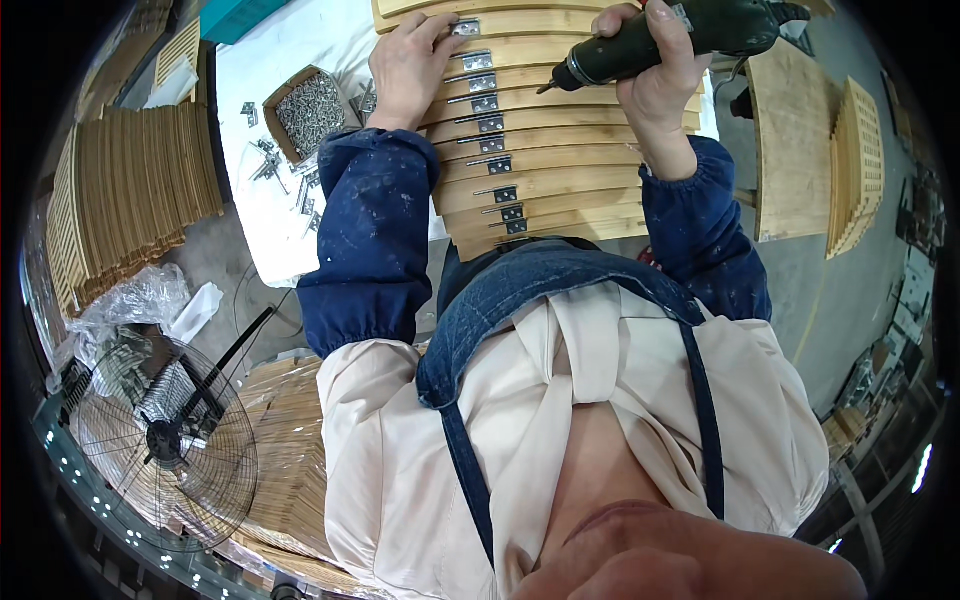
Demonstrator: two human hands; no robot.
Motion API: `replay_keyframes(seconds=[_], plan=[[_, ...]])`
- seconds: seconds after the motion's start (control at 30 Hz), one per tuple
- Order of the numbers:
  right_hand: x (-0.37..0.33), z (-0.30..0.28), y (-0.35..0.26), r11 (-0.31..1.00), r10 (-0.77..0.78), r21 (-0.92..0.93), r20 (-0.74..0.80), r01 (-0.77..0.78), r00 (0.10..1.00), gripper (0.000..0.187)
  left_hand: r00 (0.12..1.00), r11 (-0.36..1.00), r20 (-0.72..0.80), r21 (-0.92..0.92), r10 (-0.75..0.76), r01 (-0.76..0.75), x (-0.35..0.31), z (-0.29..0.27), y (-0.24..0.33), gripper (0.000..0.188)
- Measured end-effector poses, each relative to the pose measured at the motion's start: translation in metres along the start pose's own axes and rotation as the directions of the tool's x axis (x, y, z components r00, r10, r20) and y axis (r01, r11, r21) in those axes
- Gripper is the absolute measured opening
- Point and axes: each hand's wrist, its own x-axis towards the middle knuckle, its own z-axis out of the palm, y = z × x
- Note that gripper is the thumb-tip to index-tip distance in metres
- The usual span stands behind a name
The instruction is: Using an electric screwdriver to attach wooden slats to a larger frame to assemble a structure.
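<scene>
My right hand (662, 95) is wrapped round a dark green electric screwdriver (625, 55), its bit pointing left above the wooden boards (575, 130). At the far left edge of the boards, my left hand (408, 65) has its fingertips closed on a small metal hinge (466, 28) lying on the wood. The bit is apart from that hinge. Down the boards toward me runs a row of several similar hinges (491, 124), one near the left end of each overlapping board.
Left of the boards, a cardboard box of screws (310, 115) stands on a white-covered table (240, 175), with loose hinges (268, 162) beside it. Stacked slatted wooden panels (145, 180) and a fan (163, 440) are farther left. A wooden board (790, 150) stands at the right.
</scene>
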Motion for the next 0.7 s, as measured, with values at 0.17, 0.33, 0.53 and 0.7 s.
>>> replay_keyframes(seconds=[0.17,0.33,0.53,0.7], plan=[[-0.002,0.001,0.001,0.997,0.045,0.058,-0.023,-0.043,0.999,0.034,0.995,0.996,0.057,-0.025,-0.086,0.088,0.001,0.000,0.000,0.028],[-0.003,0.004,0.002,1.000,0.009,0.005,-0.034,-0.009,0.999,0.033,0.994,0.994,0.055,-0.033,-0.098,0.100,0.004,-0.003,0.005,0.027],[-0.004,0.012,-0.001,0.997,0.068,0.029,-0.030,-0.067,0.997,0.034,0.993,0.993,0.033,-0.011,-0.115,0.115,0.004,0.001,0.010,0.027],[-0.003,0.010,0.003,0.997,0.070,0.036,-0.010,-0.070,0.997,0.034,0.992,0.991,0.022,-0.042,-0.127,0.128,0.004,-0.002,0.009,0.026]])
